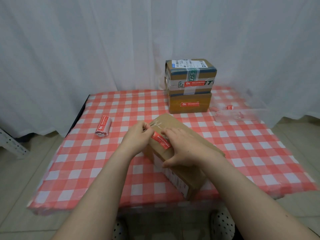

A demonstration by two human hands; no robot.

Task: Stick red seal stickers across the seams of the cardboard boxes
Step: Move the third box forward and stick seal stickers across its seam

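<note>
Head view first: we see the left hand (pixel 138 135) with its fingers curled in tight, thumb and forefinger pinched together on the far-left end of a red rectangular seal sticker (pixel 161 140) with white print. The sticker lies slantwise across the top of a long brown cardboard box (pixel 174 123), which sits near the middle of the table at an angle, one end towards us. The right hand (pixel 183 144) rests flat on the box top just right of the sticker. Its fingers are fairly straight and close together, touching the cardboard and the sticker's edge. Its thumb is spread wide and presses on the box's near-left edge. We cannot tell how much of the sticker is already stuck down.

At the far right of the table stands a clear plastic tray (pixel 242 116). We make out a small red sticker piece (pixel 230 107) in it, and the rest of its contents are too blurred to name.

Just left of the tray, two more boxes are stacked. The upper cardboard box with green tape (pixel 190 70) and the lower plain cardboard box (pixel 204 101) each carry a red sticker on the side facing us. A folded bundle of red stickers (pixel 103 125) lies well apart on the left of the red-and-white checked tablecloth (pixel 121 161).
</note>
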